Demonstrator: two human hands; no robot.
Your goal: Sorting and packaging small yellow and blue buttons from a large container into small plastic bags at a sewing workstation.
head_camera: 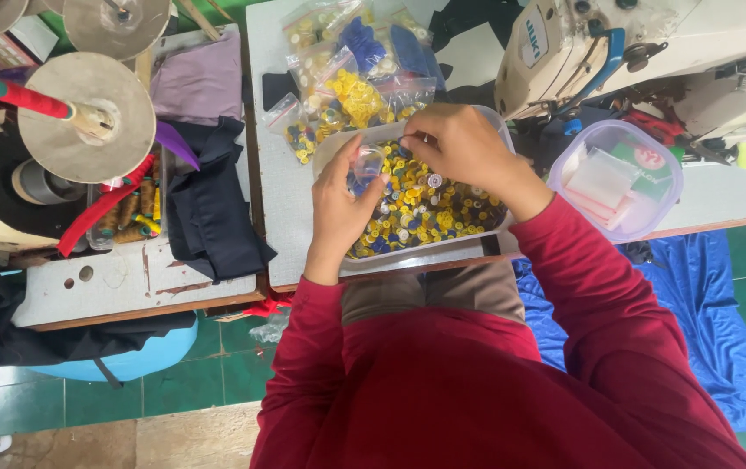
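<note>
- Left hand pinching small clear bag over button tray; right hand fingers closed, contents unclear.
- Risk: bag tipping, buttons scattering across bench.

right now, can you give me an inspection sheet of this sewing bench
surface: white speckled table top, crowded.
job's things: clear plastic tub of yellow, blue and white buttons; small clear plastic bag held over it.
clutter: clear bags of sorted buttons; round lidded plastic box; folded dark cloth; thread spools.
grippers: left hand holds the small bag; right hand pinches at its mouth.
cables: nothing seen.
surroundings: cream sewing machine; metal discs; blue cloth on green floor tiles.
</note>
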